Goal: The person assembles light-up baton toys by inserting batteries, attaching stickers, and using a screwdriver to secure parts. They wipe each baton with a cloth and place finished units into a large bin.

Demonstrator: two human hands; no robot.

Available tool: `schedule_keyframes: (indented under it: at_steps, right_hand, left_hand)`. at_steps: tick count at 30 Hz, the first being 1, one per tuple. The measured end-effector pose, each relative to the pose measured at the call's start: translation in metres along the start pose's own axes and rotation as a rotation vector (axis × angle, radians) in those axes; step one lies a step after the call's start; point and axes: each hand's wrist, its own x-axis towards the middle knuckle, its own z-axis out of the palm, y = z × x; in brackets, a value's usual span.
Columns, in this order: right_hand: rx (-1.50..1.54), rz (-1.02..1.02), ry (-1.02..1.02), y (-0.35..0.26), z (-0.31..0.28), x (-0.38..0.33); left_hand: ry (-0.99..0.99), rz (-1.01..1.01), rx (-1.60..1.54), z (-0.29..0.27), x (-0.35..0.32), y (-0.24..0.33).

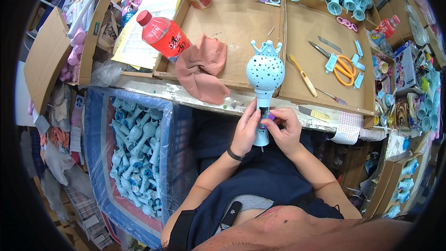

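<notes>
Crown-topped light-blue wand (265, 72) is held in both hands at the bench's near edge, its crown end pointing away from the person; the left hand (246, 129) curls around the handle from the left, its thumb along the shaft; the right hand (286, 129) has its fingers drawn narrow on a small purple piece (271, 117) against the handle, mostly hidden by those fingers; beyond, a pink cloth (203, 69) drapes over the tray edge beside a red-labelled bottle (163, 35); orange-handled scissors (344, 69) and a yellow-handled tool (302, 76) lie to the right; many light-blue wands (138, 151) fill a blue crate (103, 158) at left.
</notes>
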Motion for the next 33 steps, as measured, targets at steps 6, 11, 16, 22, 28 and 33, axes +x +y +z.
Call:
schedule_keyframes:
  at_steps: [6,11,16,22,28,33]
  right_hand:
    - [-0.154,-0.071,0.000,-0.008,0.002,0.005]
    - [-0.177,-0.010,-0.026,-0.015,0.000,0.011]
    - [-0.295,0.013,-0.072,-0.028,-0.004,0.021]
    - [-0.444,-0.025,-0.153,-0.040,-0.010,0.028]
    - [-0.452,0.019,-0.040,-0.036,-0.006,0.019]
    - [-0.285,0.119,0.017,-0.022,-0.005,0.014]
  left_hand:
    - [-0.249,-0.016,-0.110,-0.006,-0.002,0.001]
    - [-0.275,0.007,0.018,-0.008,-0.005,-0.001]
    - [-0.233,-0.015,0.009,-0.006,-0.007,-0.002]
    - [-0.179,0.073,0.078,0.002,-0.006,-0.004]
    - [-0.183,0.043,-0.055,0.005,-0.008,-0.005]
    - [-0.181,0.049,-0.056,0.008,-0.008,-0.005]
